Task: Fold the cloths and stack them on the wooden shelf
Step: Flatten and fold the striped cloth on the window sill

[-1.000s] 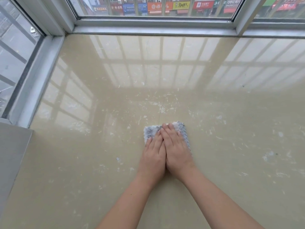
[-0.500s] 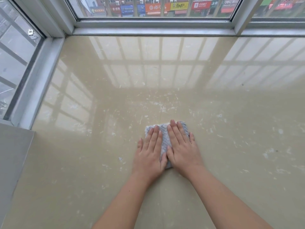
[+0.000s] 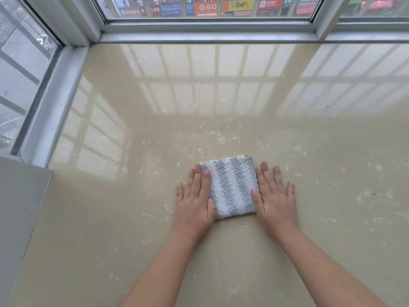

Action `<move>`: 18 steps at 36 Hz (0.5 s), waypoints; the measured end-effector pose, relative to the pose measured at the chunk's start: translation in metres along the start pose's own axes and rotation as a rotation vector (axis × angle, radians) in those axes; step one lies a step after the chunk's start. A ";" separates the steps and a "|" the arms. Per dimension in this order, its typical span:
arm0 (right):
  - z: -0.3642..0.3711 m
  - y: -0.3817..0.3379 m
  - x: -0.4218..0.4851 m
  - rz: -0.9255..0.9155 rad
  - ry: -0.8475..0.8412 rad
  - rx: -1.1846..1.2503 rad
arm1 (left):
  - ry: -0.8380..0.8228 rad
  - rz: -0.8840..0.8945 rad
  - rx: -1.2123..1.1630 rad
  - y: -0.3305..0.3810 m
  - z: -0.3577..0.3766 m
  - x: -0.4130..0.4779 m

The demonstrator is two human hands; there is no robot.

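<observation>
A folded cloth (image 3: 232, 186) with grey and white fluffy stripes lies flat on the glossy beige sill surface (image 3: 199, 96). My left hand (image 3: 195, 199) rests flat at the cloth's left edge, fingers spread, thumb touching the cloth. My right hand (image 3: 273, 194) lies flat at its right edge, thumb against the cloth. Neither hand grips anything. No wooden shelf is in view.
Aluminium window frames (image 3: 210, 32) border the surface at the back and along the left (image 3: 51, 96). A grey wall edge (image 3: 20, 207) stands at the lower left. White flecks and scuffs dot the surface around the cloth.
Both hands were together on top of the cloth; they slid apart to its left and right edges, uncovering the striped top.
</observation>
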State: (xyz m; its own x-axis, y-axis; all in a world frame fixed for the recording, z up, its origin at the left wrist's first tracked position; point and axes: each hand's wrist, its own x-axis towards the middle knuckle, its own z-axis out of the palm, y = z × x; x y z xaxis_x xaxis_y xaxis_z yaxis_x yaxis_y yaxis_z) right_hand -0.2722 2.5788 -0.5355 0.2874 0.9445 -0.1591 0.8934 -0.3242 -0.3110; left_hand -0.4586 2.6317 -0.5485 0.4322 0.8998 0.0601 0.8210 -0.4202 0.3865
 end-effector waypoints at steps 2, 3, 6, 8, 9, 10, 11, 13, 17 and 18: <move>-0.007 -0.001 -0.001 0.024 -0.046 0.080 | 0.042 -0.041 -0.078 0.001 -0.004 -0.001; -0.012 -0.004 0.000 0.044 -0.036 0.140 | 0.073 -0.051 -0.111 0.002 -0.006 0.000; -0.029 -0.019 0.005 0.071 0.132 0.294 | 0.137 0.006 -0.139 0.009 -0.014 0.007; -0.036 -0.034 0.014 0.009 0.241 0.313 | 0.145 0.066 -0.126 0.021 -0.020 0.017; -0.038 -0.043 0.019 -0.050 0.267 0.304 | 0.147 0.090 -0.114 0.028 -0.022 0.022; -0.037 -0.051 0.023 -0.125 0.278 0.288 | 0.145 0.110 -0.097 0.033 -0.022 0.027; -0.034 -0.058 0.027 -0.208 0.272 0.264 | 0.135 0.129 -0.070 0.037 -0.020 0.032; -0.024 -0.067 0.033 -0.334 0.212 0.215 | 0.071 0.156 -0.034 0.038 -0.013 0.036; 0.001 -0.054 0.036 -0.356 0.134 0.027 | -0.001 0.098 -0.010 0.028 -0.001 0.032; 0.004 -0.050 0.036 -0.355 0.124 -0.007 | -0.004 0.098 -0.017 0.027 0.000 0.032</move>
State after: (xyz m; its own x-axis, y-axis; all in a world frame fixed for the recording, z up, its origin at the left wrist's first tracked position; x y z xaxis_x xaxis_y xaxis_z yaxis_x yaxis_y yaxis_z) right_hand -0.3084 2.6284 -0.5297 -0.0008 0.9974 0.0725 0.9470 0.0241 -0.3203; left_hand -0.4226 2.6487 -0.5365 0.5113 0.8542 0.0948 0.7686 -0.5038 0.3943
